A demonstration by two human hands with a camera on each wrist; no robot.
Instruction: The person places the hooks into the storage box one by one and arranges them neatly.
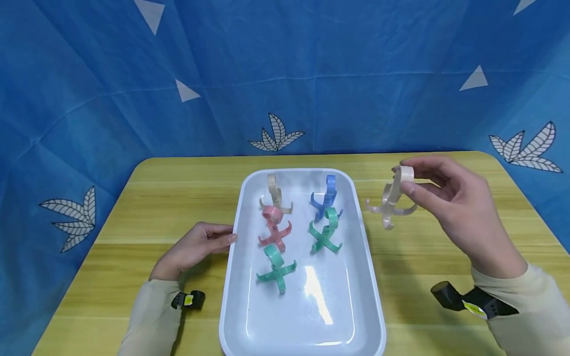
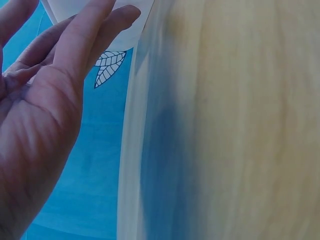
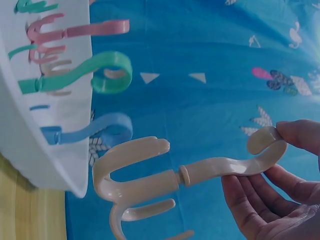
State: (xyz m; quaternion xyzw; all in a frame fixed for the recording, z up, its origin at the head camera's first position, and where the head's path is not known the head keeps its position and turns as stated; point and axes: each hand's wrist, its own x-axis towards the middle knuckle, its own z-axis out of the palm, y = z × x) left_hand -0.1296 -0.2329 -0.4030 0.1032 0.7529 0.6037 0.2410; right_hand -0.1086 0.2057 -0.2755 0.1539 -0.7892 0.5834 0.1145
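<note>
My right hand [image 1: 463,207] pinches the curled top of a beige plastic multi-prong hook [image 1: 392,198] between thumb and fingers. The hook hangs above the table, right of the white tray [image 1: 368,277], its curved prongs at the lower end. In the right wrist view the beige hook [image 3: 150,185] shows a swivel joint between stem and prongs. Nearly straight fingers of my left hand [image 1: 196,247] touch the tray's left rim. Inside the tray stand another beige hook [image 1: 275,193], a pink hook [image 1: 275,232], a blue hook [image 1: 327,198] and two green hooks [image 1: 327,232].
The tray rests on a wood-grain table [image 1: 187,198], with its lower half holding no hooks. Behind the table hangs a blue cloth [image 1: 222,59] with white triangles and leaf prints. Each wrist wears a black strapped camera [image 1: 191,299].
</note>
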